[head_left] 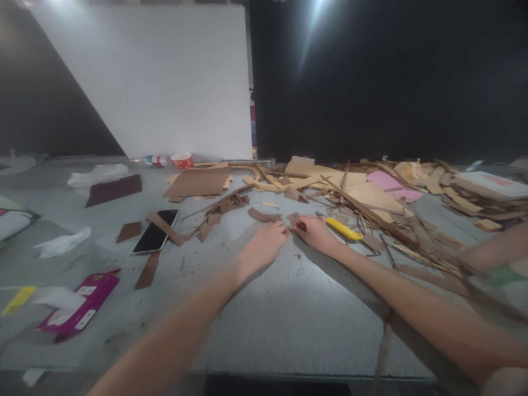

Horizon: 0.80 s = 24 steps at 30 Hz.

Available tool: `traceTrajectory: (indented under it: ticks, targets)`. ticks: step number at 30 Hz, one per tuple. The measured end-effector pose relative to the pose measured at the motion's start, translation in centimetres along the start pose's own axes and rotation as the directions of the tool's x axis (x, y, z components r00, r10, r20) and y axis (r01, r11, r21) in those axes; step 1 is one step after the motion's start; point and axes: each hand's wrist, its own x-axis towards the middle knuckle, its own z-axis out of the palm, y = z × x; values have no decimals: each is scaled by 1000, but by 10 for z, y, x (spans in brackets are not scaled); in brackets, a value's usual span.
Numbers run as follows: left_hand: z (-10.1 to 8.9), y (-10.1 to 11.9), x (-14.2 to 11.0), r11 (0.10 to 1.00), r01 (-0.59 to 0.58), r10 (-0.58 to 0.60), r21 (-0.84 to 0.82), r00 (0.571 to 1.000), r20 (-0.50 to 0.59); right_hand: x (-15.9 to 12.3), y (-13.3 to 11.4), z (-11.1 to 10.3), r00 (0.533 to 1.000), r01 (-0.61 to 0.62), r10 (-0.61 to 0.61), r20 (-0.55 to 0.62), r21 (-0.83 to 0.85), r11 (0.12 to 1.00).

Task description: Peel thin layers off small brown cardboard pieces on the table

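Observation:
My left hand (268, 241) and my right hand (315, 235) meet over the middle of the grey table, fingertips almost touching. The fingers of both are curled in a pinch, and whatever they hold is too small or hidden to make out. Just beyond the left fingers lies a curved brown strip (264, 215). A small brown scrap (293, 218) shows right behind the right fingers. Close to the right of my right hand rests a yellow-handled cutter (344, 229), touching nothing I hold.
Brown scraps and thin strips (371, 212) pile up at right. Flat brown sheets (198, 182) lie at the back. Leftward are a phone (154, 234) under a brown strip, a purple tissue pack (88, 302) and a red paper cup (182, 160). Someone's arm (495, 247) reaches in from the right.

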Motion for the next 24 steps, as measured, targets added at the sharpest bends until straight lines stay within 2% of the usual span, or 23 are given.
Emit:
traceTrajectory:
  ticks: [5, 9, 13, 16, 19, 24]
  targets:
    - [3, -1, 0, 996, 35, -38, -85, 999, -38, 7, 0, -2, 994, -71, 72, 77, -15, 997]
    - [4, 3, 1, 999, 9, -11, -31, 999, -52, 8, 0, -3, 997, -43, 45, 66, -35, 998]
    - [3, 7, 3, 999, -26, 27, 34, 999, -24, 1, 1, -4, 997, 47, -49, -53, -41, 998]
    - [4, 7, 3, 999, -7, 8, 32, 1000, -25, -5, 5, -10, 973, 199, -202, -107, -37, 979]
    - [4, 7, 2, 1000, -1, 2, 25, 999, -32, -10, 10, -18, 933, 341, -346, -102, -67, 938]
    - [5, 7, 2, 999, -21, 22, 32, 1000, -21, -7, 16, -19, 875, 483, -483, 21, 9, 876]
